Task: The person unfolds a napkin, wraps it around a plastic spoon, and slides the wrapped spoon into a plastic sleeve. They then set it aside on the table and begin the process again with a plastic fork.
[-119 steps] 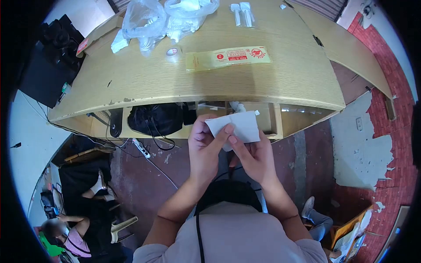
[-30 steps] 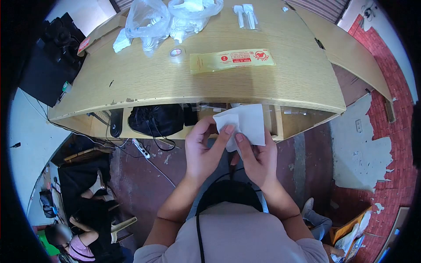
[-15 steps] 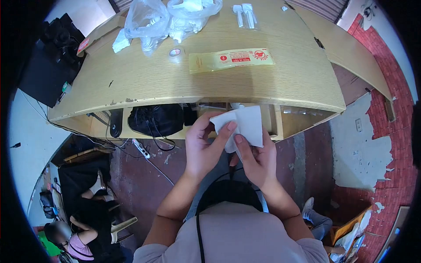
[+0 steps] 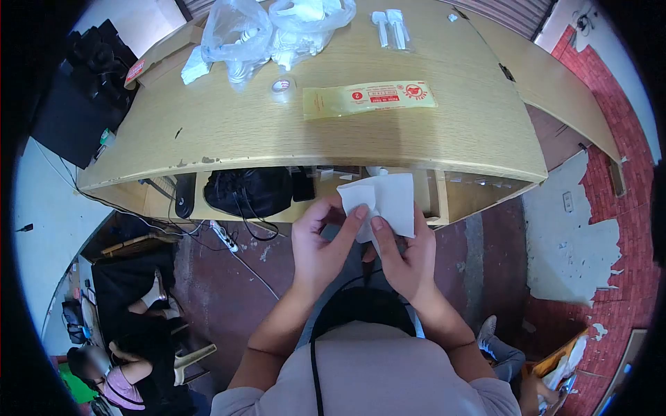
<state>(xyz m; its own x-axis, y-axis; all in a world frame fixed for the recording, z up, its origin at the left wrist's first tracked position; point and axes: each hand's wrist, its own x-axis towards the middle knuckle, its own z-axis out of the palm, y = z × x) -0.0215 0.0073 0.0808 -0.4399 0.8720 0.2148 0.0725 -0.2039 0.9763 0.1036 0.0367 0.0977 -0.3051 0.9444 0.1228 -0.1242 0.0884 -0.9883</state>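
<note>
A white paper napkin (image 4: 397, 202), partly folded, is held up in front of the desk's open shelf. My left hand (image 4: 320, 239) grips its left part, the thumb pressed on the front face. On the right side, my right hand (image 4: 408, 258) pinches the same napkin, with its thumb close to the left thumb and a crease between them. The other fingers lie behind the paper, partly hidden.
On the desk (image 4: 229, 132) lie a yellow plastic packet (image 4: 371, 99), a tape roll (image 4: 282, 87), plastic bags of white items (image 4: 239, 35) and wrapped white utensils (image 4: 392, 29). A black bag (image 4: 248, 191) fills part of the shelf. A seated person (image 4: 125, 381) is at lower left.
The left thumb has shifted slightly down and left on the napkin, and the left part of the paper sits a bit lower. Both hands keep their hold.
</note>
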